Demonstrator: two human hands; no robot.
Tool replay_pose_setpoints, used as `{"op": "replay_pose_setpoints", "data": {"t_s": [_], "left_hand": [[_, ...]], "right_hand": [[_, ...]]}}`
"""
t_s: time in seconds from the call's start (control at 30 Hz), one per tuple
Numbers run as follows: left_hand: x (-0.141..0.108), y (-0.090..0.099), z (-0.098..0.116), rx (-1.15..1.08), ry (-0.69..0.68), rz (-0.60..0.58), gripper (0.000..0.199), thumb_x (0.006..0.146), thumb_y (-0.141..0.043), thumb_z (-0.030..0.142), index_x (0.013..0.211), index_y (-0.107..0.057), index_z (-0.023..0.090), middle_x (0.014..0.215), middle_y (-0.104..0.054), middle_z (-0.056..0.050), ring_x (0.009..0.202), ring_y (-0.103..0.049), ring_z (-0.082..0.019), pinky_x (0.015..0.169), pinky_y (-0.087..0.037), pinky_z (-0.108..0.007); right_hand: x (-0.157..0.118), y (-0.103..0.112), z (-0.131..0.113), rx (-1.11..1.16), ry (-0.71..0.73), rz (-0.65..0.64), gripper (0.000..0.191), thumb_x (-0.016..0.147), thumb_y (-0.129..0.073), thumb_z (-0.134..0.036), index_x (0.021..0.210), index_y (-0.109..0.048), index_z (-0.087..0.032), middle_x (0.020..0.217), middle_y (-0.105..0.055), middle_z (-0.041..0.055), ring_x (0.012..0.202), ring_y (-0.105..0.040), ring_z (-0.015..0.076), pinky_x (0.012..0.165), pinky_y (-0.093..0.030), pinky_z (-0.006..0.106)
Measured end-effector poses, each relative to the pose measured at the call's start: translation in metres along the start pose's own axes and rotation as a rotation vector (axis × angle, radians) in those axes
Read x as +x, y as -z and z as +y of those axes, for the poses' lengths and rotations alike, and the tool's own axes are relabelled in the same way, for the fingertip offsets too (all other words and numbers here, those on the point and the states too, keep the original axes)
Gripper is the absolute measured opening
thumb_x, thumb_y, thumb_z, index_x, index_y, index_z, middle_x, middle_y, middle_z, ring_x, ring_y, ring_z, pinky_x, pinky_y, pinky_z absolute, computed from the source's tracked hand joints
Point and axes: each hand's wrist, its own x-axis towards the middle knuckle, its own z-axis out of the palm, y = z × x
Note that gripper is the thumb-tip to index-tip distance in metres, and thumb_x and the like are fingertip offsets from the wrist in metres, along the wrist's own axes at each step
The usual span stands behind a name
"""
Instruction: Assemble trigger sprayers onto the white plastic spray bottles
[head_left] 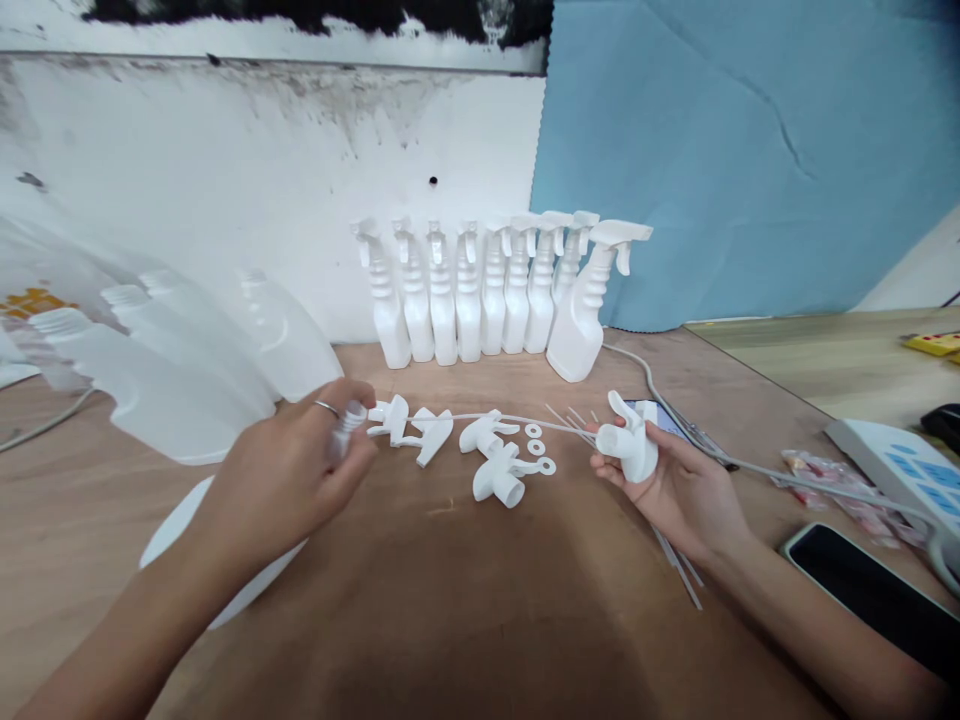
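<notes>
My left hand (300,460) is closed around the neck of a white plastic bottle (176,520), which is tilted with its threaded mouth towards the right. The hand hides much of the bottle. In my right hand (686,490) is a white trigger spray head (634,440). Its thin dip tube (517,420) reaches left towards the bottle's mouth; whether the tip enters it I cannot tell. Between my hands lie several loose spray heads (499,475) and some small white washers (533,431). Thin loose tubes (679,565) lie under and beside my right hand.
Several spray bottles (469,310) with heads fitted stand in a row along the wall. Several headless bottles (172,390) stand at the left. On the right are a phone (870,590), a grey cable (817,487), small plastic packets (840,485) and a white device with blue keys (907,465).
</notes>
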Motion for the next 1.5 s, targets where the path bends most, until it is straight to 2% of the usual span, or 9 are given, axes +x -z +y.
{"op": "replay_pose_setpoints", "data": {"t_s": [0.07, 0.17, 0.3, 0.43, 0.57, 0.7, 0.83, 1.33, 1.5], "left_hand": [[-0.005, -0.007, 0.006, 0.062, -0.140, -0.048, 0.023, 0.086, -0.046, 0.033, 0.105, -0.058, 0.028, 0.085, -0.069, 0.002, 0.058, -0.059, -0.019, 0.055, -0.036, -0.030], [-0.011, -0.016, 0.012, 0.089, -0.294, -0.073, 0.019, 0.089, -0.044, 0.027, 0.103, -0.057, 0.027, 0.084, -0.068, 0.001, 0.057, -0.058, -0.017, 0.054, -0.034, -0.030], [-0.016, -0.028, 0.019, 0.105, -0.361, -0.109, 0.024, 0.095, -0.046, 0.038, 0.112, -0.057, 0.024, 0.087, -0.069, -0.002, 0.072, -0.064, -0.022, 0.058, -0.037, -0.031], [-0.021, -0.038, 0.029, 0.089, -0.442, -0.214, 0.036, 0.098, -0.046, 0.049, 0.119, -0.058, 0.023, 0.097, -0.068, -0.007, 0.086, -0.065, -0.025, 0.069, -0.043, -0.035], [-0.026, -0.049, 0.030, 0.049, -0.499, -0.291, 0.020, 0.100, -0.045, 0.032, 0.103, -0.063, 0.024, 0.091, -0.065, -0.005, 0.081, -0.061, -0.021, 0.067, -0.040, -0.032], [-0.024, -0.052, 0.026, 0.081, -0.500, -0.289, 0.025, 0.100, -0.043, 0.028, 0.083, -0.060, 0.021, 0.079, -0.060, -0.002, 0.072, -0.056, -0.019, 0.061, -0.033, -0.030], [-0.021, -0.047, 0.026, 0.075, -0.506, -0.272, 0.030, 0.101, -0.041, 0.030, 0.078, -0.057, 0.020, 0.075, -0.057, -0.001, 0.069, -0.054, -0.017, 0.059, -0.030, -0.030], [-0.021, -0.043, 0.026, 0.035, -0.540, -0.226, 0.027, 0.099, -0.042, 0.026, 0.076, -0.053, 0.019, 0.074, -0.057, 0.000, 0.067, -0.052, -0.016, 0.059, -0.031, -0.029], [-0.022, -0.043, 0.026, -0.006, -0.537, -0.207, 0.038, 0.102, -0.040, 0.030, 0.067, -0.050, 0.018, 0.065, -0.055, 0.002, 0.057, -0.049, -0.013, 0.054, -0.027, -0.029]], "right_hand": [[-0.002, -0.001, 0.002, -0.032, 0.001, -0.034, 0.022, 0.089, -0.060, -0.038, 0.097, -0.072, -0.022, 0.102, -0.076, 0.0085, 0.080, -0.071, 0.0252, 0.081, -0.058, 0.040], [-0.005, -0.003, 0.005, -0.114, 0.007, -0.108, 0.024, 0.090, -0.061, -0.042, 0.100, -0.071, -0.022, 0.107, -0.075, 0.0091, 0.083, -0.072, 0.0264, 0.084, -0.056, 0.043], [-0.010, -0.006, 0.010, -0.185, 0.011, -0.190, 0.027, 0.090, -0.062, -0.045, 0.102, -0.070, -0.023, 0.110, -0.074, 0.0101, 0.085, -0.072, 0.0294, 0.084, -0.054, 0.047], [-0.016, -0.011, 0.012, -0.192, -0.003, -0.208, 0.024, 0.088, -0.064, -0.045, 0.100, -0.069, -0.024, 0.110, -0.075, 0.0103, 0.087, -0.072, 0.0302, 0.084, -0.053, 0.048], [-0.018, -0.011, 0.011, -0.177, -0.034, -0.257, 0.027, 0.090, -0.061, -0.045, 0.102, -0.071, -0.023, 0.109, -0.075, 0.0110, 0.082, -0.072, 0.0298, 0.081, -0.053, 0.046], [-0.012, -0.005, 0.004, -0.170, 0.002, -0.139, 0.027, 0.088, -0.059, -0.047, 0.094, -0.073, -0.024, 0.100, -0.075, 0.0082, 0.071, -0.068, 0.0250, 0.072, -0.053, 0.041], [-0.003, 0.004, -0.003, -0.158, 0.047, -0.021, 0.024, 0.087, -0.060, -0.044, 0.090, -0.072, -0.024, 0.094, -0.075, 0.0070, 0.066, -0.064, 0.0226, 0.068, -0.052, 0.039], [0.009, 0.017, -0.006, -0.046, 0.100, 0.055, 0.021, 0.089, -0.058, -0.037, 0.090, -0.072, -0.021, 0.091, -0.075, 0.0095, 0.064, -0.060, 0.0200, 0.060, -0.052, 0.035], [0.015, 0.027, -0.005, -0.027, 0.090, 0.081, 0.020, 0.091, -0.056, -0.033, 0.089, -0.073, -0.022, 0.092, -0.075, 0.0080, 0.068, -0.061, 0.0189, 0.059, -0.052, 0.031]]}}
